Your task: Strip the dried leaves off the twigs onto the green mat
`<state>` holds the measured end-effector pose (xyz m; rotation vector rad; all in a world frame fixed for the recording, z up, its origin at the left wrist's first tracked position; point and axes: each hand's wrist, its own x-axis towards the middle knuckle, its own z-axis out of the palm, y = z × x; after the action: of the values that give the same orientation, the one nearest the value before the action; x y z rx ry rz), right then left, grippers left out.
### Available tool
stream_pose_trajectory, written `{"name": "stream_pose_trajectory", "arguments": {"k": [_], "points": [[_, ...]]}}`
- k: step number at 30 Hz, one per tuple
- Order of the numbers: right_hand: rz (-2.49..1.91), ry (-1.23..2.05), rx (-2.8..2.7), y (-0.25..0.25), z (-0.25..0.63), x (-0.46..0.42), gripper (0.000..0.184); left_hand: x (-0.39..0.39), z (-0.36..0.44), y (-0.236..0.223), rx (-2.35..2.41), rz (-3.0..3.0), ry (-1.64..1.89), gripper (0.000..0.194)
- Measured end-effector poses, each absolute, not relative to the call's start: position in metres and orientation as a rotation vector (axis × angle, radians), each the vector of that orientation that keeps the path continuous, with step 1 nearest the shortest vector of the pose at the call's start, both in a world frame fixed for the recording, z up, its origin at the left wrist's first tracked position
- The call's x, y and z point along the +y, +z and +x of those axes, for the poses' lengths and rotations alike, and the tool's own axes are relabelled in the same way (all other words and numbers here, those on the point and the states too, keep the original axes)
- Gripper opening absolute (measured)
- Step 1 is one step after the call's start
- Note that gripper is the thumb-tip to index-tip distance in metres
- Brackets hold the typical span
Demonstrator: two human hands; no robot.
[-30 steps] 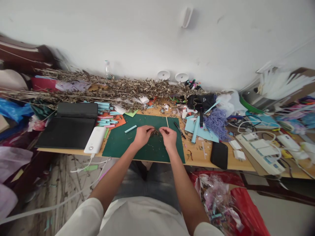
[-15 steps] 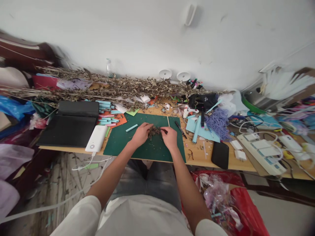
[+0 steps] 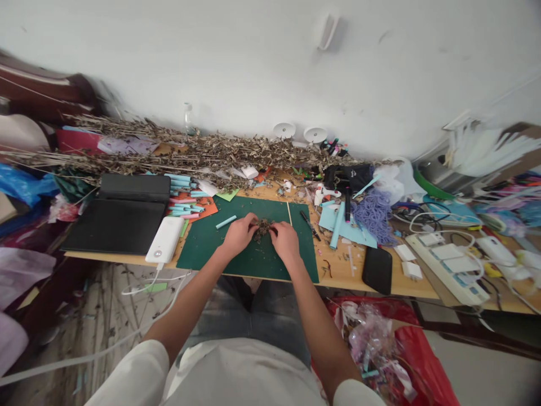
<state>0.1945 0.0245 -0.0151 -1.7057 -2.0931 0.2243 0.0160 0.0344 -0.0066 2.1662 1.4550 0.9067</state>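
A small heap of crumbled dried leaves point(image 3: 262, 228) lies on the green cutting mat point(image 3: 211, 248) between my hands. My left hand point(image 3: 240, 232) is at the heap's left side, fingers curled and pinching at the dried leaves. From the other side, my right hand point(image 3: 284, 239) closes its thumb and fingertips on the heap's right edge. The exact bits in each pinch are too small to make out. Left of the heap lies a rolled light-blue paper tube point(image 3: 226, 221). A thin pale stick point(image 3: 289, 213) and a black pen point(image 3: 310, 225) lie at the mat's right side.
Long bundles of dried stalks point(image 3: 236, 149) run along the wall. To the left are a black tablet case point(image 3: 118, 220), a white power bank point(image 3: 164, 239) and several paper tubes point(image 3: 186, 208). Purple yarn point(image 3: 374, 217), a black phone point(image 3: 377, 269) and a power strip point(image 3: 448, 268) occupy the right.
My right hand has shifted slightly left, toward the heap, and the gap between the hands is narrower. The leaves look more gathered between the fingertips.
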Motion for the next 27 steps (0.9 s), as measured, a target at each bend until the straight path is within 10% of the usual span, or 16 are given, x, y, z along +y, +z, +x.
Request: {"name": "stream_pose_trajectory", "arguments": {"k": [27], "points": [[-1.178, 0.730, -1.248, 0.019, 0.184, 0.008, 0.014, 0.026, 0.052, 0.026, 1.046, 1.231, 1.192, 0.026]]}}
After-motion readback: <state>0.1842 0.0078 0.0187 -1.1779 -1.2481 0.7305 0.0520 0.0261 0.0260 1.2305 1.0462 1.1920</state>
